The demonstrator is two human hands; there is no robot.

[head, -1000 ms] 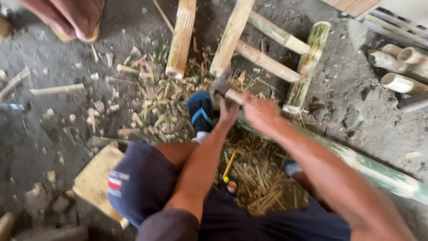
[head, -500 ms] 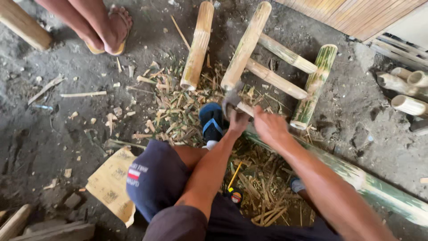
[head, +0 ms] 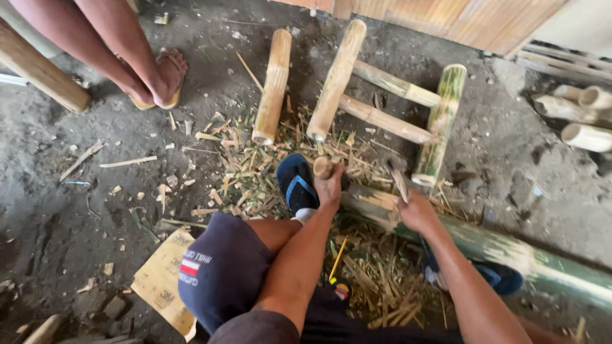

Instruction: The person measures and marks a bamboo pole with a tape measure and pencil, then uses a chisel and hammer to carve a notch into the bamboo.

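Over the long bamboo pole (head: 484,245), left hand (head: 329,186) grips a short peg (head: 322,167); right hand (head: 415,210) clenches a hammer (head: 398,175).

The long green bamboo pole (head: 484,245) lies on the ground, right of the dark blue rubber sandal (head: 296,183). Beyond both lies the pale bamboo ladder-like frame (head: 382,118). The flat yellowish cardboard piece (head: 159,280) lies at the left.

Left hand (head: 329,186) fisted in closed grip, arm extended; right hand (head: 415,210) closed grip, arm extended forward.
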